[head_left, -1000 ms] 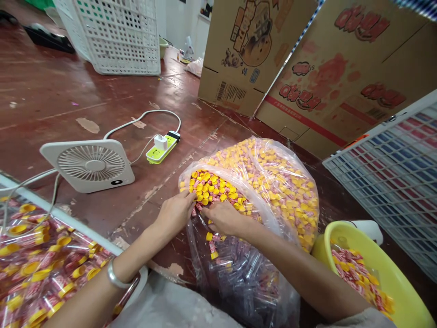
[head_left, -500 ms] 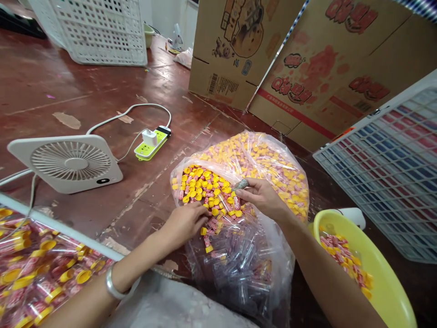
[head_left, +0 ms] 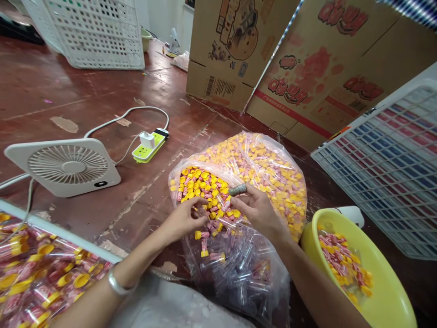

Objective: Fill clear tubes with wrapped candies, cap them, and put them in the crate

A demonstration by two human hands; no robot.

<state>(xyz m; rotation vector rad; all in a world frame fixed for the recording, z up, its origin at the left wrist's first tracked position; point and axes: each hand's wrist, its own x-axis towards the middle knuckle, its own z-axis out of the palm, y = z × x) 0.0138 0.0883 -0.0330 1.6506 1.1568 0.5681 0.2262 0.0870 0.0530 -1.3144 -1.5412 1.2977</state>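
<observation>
A big clear plastic bag lies on the red floor, full of small pink tubes with yellow caps. My left hand rests at the bag's open mouth, its fingers curled in a pinch among the tubes; what it holds I cannot make out. My right hand is just right of it, fingers closed on a small grey-wrapped tube held over the pile. A silver bangle is on my left wrist.
A yellow-green basin with more tubes stands at the right. A white crate of tubes sits at the left, a white fan and a green power strip behind it. Cardboard boxes and white baskets ring the far side.
My right hand lifted out of the tubes with a small grey tube and now holds it close to my left hand, which shifted slightly within the bag's mouth.
</observation>
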